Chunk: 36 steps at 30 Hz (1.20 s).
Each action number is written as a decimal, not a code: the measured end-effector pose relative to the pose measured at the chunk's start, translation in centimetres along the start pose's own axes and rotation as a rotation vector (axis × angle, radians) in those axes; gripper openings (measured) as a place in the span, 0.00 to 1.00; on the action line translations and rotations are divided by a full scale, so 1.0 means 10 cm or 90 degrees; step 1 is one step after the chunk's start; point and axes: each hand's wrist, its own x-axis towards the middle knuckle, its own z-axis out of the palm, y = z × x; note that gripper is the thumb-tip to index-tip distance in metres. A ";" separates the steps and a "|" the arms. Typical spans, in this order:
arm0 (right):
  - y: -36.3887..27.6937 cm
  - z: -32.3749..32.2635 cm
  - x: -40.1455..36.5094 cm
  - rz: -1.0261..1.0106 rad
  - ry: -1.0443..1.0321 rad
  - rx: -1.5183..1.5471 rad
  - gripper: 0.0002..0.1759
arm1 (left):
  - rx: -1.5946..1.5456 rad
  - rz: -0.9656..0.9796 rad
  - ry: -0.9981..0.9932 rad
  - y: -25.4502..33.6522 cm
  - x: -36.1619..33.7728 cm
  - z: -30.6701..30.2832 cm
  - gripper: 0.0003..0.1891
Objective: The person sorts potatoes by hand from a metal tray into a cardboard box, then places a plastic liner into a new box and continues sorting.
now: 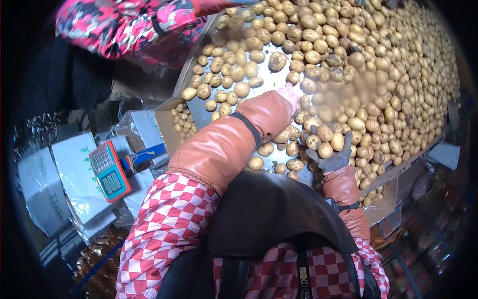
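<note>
Potatoes [356, 123] lie in a large metal-bottomed tray [273, 50]. My left hand [289, 95], below a brown sleeve cover, reaches over the tray's middle beside a potato [293, 77]; its fingers are mostly hidden, and whether it holds anything does not show. In a dark grey glove, my right hand [332, 158] is palm up near the tray's front edge. Its fingers curve around a few potatoes [325, 150] resting in the palm, with more potatoes touching them.
Another person in a pink camouflage sleeve [124, 25] reaches in at the top left. An orange and teal scale [110, 172] sits on plastic-wrapped white boxes [74, 174] at the left. A cardboard box [171, 122] with small potatoes adjoins the tray's left edge.
</note>
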 end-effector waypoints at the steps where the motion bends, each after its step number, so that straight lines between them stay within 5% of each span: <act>1: -0.01 0.12 0.01 -0.001 0.071 0.010 0.45 | -0.019 0.012 0.005 0.01 -0.05 -0.09 0.17; 5: -0.01 0.31 0.19 0.047 0.113 -0.087 0.43 | -0.351 -0.099 0.110 -0.08 -0.79 -0.21 0.25; 6: 0.04 0.41 0.31 0.067 0.102 -0.123 0.42 | -0.581 -0.162 0.053 -0.18 -0.96 -0.17 0.26; 8: 0.26 0.48 0.65 0.150 0.042 -0.203 0.36 | -1.141 -0.222 0.055 -0.41 -1.37 -0.01 0.18; 9: 0.41 0.46 0.92 0.290 -0.155 -0.104 0.34 | -1.187 -0.270 0.105 -0.57 -1.52 0.12 0.16; 10: 0.64 0.67 1.04 0.271 0.004 -0.227 0.30 | -1.333 -0.073 0.040 -1.09 -1.68 0.47 0.16; 11: 0.81 0.87 1.17 0.365 0.036 -0.210 0.35 | -1.343 -0.229 0.206 -1.08 -2.01 0.36 0.16; 12: 1.11 0.68 1.38 0.409 -0.024 -0.140 0.33 | -1.021 -0.286 0.418 -1.01 -2.27 0.28 0.20; 13: 1.47 0.53 1.60 0.482 -0.192 0.084 0.30 | -1.094 -0.125 0.490 -1.65 -2.29 0.92 0.26; 14: 1.61 0.88 1.54 0.358 -0.001 -0.379 0.30 | -0.847 -0.134 0.544 -1.60 -2.53 0.72 0.26; 16: 1.83 0.84 1.52 0.361 0.001 -0.418 0.31 | -0.187 -0.216 0.497 -1.91 -2.83 0.68 0.22; 17: 1.92 0.81 1.52 0.355 0.008 -0.457 0.33 | -0.185 -0.215 0.497 -1.91 -2.76 0.67 0.22; 19: 1.79 0.78 1.48 0.383 0.000 -0.508 0.35 | -0.712 -0.577 0.548 -1.60 -2.49 0.26 0.25; 20: 1.65 0.63 1.48 0.433 0.033 -0.447 0.33 | -0.349 -0.362 0.591 -1.87 -2.33 0.60 0.26; 23: 1.19 0.46 1.21 0.362 0.119 -0.460 0.30 | -0.208 -0.201 0.449 -1.49 -1.65 0.02 0.24; 26: 0.91 0.53 0.92 0.328 0.168 -0.421 0.31 | -0.010 -0.300 0.202 -1.50 -1.01 -0.36 0.36; 30: 0.68 0.38 0.56 0.286 0.138 -0.330 0.30 | -0.030 -0.367 0.171 -1.67 -0.58 -0.33 0.44; 36: 0.55 0.12 0.48 0.252 0.136 -0.227 0.30 | -0.053 -0.346 0.141 -1.45 -0.58 -0.33 0.41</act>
